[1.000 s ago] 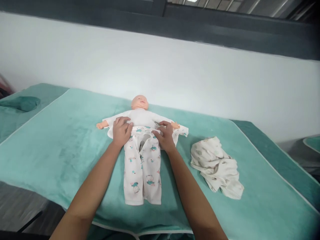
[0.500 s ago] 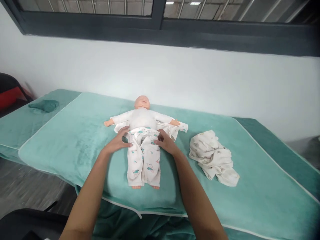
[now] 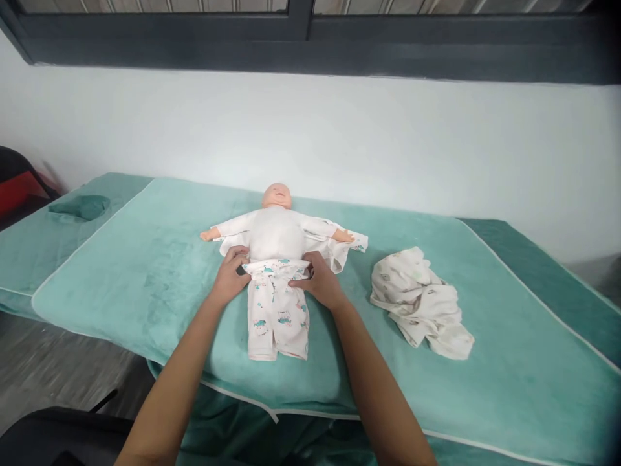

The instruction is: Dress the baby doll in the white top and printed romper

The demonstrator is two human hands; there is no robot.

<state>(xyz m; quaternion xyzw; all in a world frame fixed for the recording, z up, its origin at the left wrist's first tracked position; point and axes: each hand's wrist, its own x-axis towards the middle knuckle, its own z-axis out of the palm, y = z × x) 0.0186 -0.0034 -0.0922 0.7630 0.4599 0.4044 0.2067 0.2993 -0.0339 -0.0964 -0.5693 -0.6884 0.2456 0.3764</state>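
Note:
A baby doll [image 3: 276,233] lies on its back, arms stretched out to both sides. Its legs are inside white trousers [image 3: 278,317] printed with small teal and pink figures; the feet are hidden by the trouser ends. My left hand [image 3: 233,277] pinches the waistband at its left side. At the opposite side, my right hand [image 3: 321,279] grips the same waistband, thumb in front and fingers behind. Beneath the doll's torso and arms lies a spread white printed shirt [image 3: 336,257].
A crumpled white printed cloth [image 3: 421,304] lies right of the doll on the green-covered bed [image 3: 145,285]. A small green pillow [image 3: 80,207] is at the far left. Behind runs a white wall [image 3: 310,136] under a dark window frame [image 3: 204,42]. A black chair [image 3: 63,437] stands at lower left.
Both hands have drawn the waistband slightly down toward me, baring more of the doll's belly. The trouser legs look shorter and wider, and the toes no longer show.

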